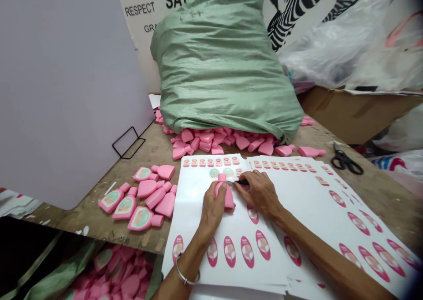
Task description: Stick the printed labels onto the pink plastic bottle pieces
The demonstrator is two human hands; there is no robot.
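The left hand [211, 203] is closed around a pink bottle [229, 198], thumb and fingers gripping its sides. The bottle is over the stack [191, 198] of label sheets on the table [153, 148], toward the stack's right side, with its cap pointing to the far edge. The right hand [261, 192], just right of the bottle above the stack's right edge, has its fingers pinched together on a slim black tool [243, 182]. The tool points at the bottle; its tip is too small to tell whether it touches.

On the stack's top sheet, oval labels [229, 251] run along the near end and small ones along the far end. A bracelet [185, 275] circles the left wrist, over the stack's near part.

Directly right of the stack lies a second stack [291, 185] of label sheets, partly under the right forearm. Scissors [346, 159] lie farther right of the stack, past the second one. Left of the stack is a cluster [147, 188] of pink bottles, four showing round labels. Beyond the stack's far edge, a heap [206, 139] of pink bottles spreads beneath a large green sack [224, 66]. A black wire stand [128, 142] is beyond the cluster, left of the stack's far corner. More bottles [130, 284] lie below the table, left of the stack.
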